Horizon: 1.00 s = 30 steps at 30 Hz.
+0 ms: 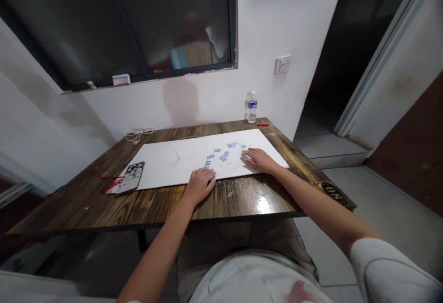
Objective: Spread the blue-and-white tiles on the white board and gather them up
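A white board lies across the table, with several small blue-and-white striped rectangles scattered over its right half. Whether these are loose pieces or drawn marks, I cannot tell. My left hand rests at the board's near edge, fingers forward and thumb apart, just below the lowest rectangle. On the right part of the board my right hand lies palm down with fingers stretched out, close to the rightmost rectangle. Nothing shows in either hand. Thin dark lines branch on the board's left half.
A phone in a patterned case overlaps the board's left end, beside a red cord. Along the far table edge are a white cable, a plastic bottle and a red pen-like stick. The wooden table stands against the wall.
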{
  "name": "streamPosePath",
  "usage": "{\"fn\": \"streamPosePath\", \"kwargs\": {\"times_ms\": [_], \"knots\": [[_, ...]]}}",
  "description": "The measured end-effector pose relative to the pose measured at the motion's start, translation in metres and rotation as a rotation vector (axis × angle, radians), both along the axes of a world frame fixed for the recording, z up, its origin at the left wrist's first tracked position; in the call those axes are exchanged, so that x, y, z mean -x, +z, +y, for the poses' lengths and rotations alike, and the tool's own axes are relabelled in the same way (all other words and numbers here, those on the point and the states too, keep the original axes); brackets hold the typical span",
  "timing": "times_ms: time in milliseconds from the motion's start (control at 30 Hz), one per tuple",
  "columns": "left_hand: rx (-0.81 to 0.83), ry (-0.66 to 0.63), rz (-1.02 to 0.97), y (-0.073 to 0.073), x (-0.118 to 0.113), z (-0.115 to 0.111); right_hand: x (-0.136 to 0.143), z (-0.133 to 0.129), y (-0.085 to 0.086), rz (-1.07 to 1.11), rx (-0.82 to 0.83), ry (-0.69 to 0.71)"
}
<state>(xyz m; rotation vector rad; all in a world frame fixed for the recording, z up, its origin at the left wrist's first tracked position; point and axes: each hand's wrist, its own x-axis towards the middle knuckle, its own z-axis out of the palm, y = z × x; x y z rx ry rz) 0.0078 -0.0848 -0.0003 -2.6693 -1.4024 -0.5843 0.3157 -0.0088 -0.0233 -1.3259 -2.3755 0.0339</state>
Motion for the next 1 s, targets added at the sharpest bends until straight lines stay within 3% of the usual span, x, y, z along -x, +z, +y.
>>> {"fn": "streamPosePath", "kwargs": {"times_ms": [167,233,767,1000], "knots": [[-0.020,-0.009,-0.002,-0.001,0.000,0.000,-0.005,-0.003,0.001,0.041,0.003,0.295],[-0.024,-0.006,-0.001,0.000,0.000,0.000,-0.006,-0.005,0.003,0.057,0.022,0.336],[-0.023,0.010,0.000,0.000,0.001,0.000,-0.019,-0.002,0.007,0.201,0.076,0.257],[-0.021,-0.013,0.025,0.000,0.000,0.000,-0.023,0.028,0.007,0.185,0.010,-0.030]]}}
